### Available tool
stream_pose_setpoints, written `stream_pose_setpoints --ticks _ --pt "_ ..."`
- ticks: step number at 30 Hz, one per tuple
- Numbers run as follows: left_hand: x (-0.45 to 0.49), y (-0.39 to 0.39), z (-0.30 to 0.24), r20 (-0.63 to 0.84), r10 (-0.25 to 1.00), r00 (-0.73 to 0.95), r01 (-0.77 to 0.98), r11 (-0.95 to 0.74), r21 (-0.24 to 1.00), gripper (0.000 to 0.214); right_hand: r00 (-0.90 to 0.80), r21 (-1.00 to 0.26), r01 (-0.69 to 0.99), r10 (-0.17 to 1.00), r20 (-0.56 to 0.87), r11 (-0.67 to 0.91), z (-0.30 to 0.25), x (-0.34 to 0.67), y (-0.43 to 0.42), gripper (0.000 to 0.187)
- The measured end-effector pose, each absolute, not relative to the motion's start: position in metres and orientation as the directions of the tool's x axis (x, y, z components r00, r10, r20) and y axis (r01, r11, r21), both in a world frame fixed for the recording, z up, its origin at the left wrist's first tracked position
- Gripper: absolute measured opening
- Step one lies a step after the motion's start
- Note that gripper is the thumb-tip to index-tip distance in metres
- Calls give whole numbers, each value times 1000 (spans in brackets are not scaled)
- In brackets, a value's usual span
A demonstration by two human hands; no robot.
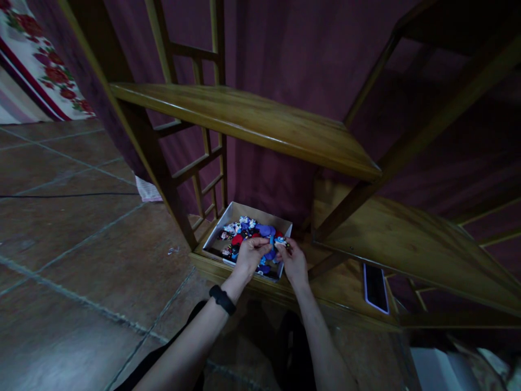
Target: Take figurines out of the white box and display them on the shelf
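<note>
A shallow cardboard box (217,231) with a white rim stands on the lowest wooden shelf. Several small figurines (237,239) in blue, white, red and black lie jumbled inside it. Over the right part of the box, both my hands are close together on one small blue and white figurine (280,240). My left hand (251,256), below a black wristband, pinches its left side. The fingers of my right hand (294,263) close on its right side. Its exact shape is partly hidden by my fingers.
A wooden shelf board (244,117) juts out above the box, and a slanted wooden post (342,209) stands to the right. A phone (375,288) in a pale purple case lies on the low shelf. Purple curtain (268,174) hangs behind; tiled floor (81,239) extends left.
</note>
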State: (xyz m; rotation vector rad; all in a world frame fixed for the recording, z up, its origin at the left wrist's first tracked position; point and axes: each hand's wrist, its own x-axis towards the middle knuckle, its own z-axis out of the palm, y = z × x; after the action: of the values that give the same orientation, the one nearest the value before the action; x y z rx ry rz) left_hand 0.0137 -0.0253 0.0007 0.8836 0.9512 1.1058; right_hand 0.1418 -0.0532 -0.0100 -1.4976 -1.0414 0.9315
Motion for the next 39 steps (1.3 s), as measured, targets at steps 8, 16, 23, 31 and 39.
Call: stream_pose_setpoints --ticks 8,16,23,31,39 --pt "16 -29 2 -248 962 113 -396 272 877 28 342 -983 148 938 -49 -105 -6 141 -56 38" --pt "9 -29 1 -338 919 204 -475 395 786 28 232 -922 387 964 129 30 -3 146 -60 29" --pt "4 -29 7 -405 871 277 -497 491 716 29 107 -810 562 956 274 169 9 150 -66 25" --pt "6 -31 5 -437 868 233 -490 493 719 28 84 -814 552 959 270 181 17 146 -68 23" --pt "7 -27 9 -389 890 238 -416 455 787 29 205 -969 248 976 71 18 -3 146 -60 31"
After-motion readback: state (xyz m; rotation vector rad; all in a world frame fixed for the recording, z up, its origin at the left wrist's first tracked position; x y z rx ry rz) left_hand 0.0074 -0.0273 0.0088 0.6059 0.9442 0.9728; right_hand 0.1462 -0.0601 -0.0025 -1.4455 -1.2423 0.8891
